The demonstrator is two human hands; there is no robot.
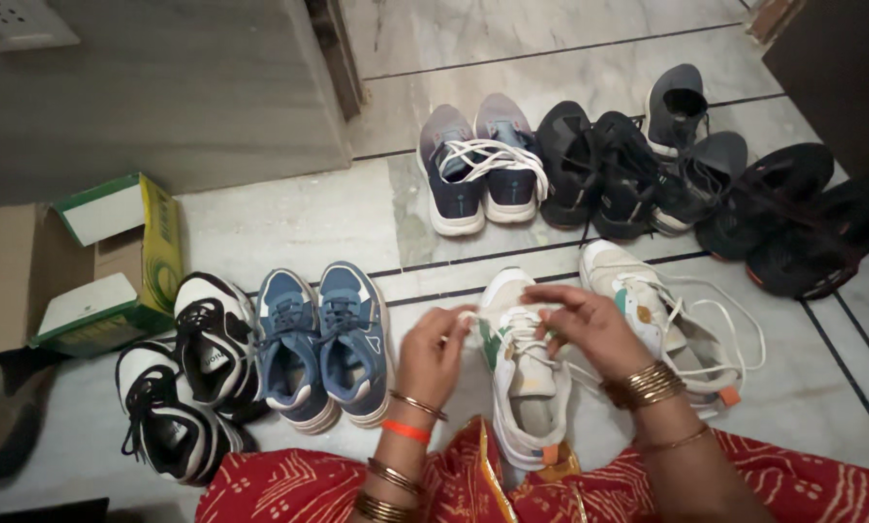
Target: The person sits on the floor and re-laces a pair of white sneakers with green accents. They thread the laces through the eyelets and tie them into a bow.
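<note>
Cardboard box [115,261] lay open at far left, beside black-and-white sneakers [187,383]. Blue sneakers [323,344] stood next, just left of left hand [433,351]. Left hand pinched white lace [465,318], fingers closed on it. White sneaker [524,378] sat on marble floor [289,223] between both hands. Right hand [589,324] gripped same lace over sneaker's tongue. Second white sneaker [648,315] lay just right, laces loose.

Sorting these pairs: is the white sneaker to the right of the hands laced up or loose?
Loose. The white sneaker has its white laces trailing in open loops across the floor, not tied.
</note>
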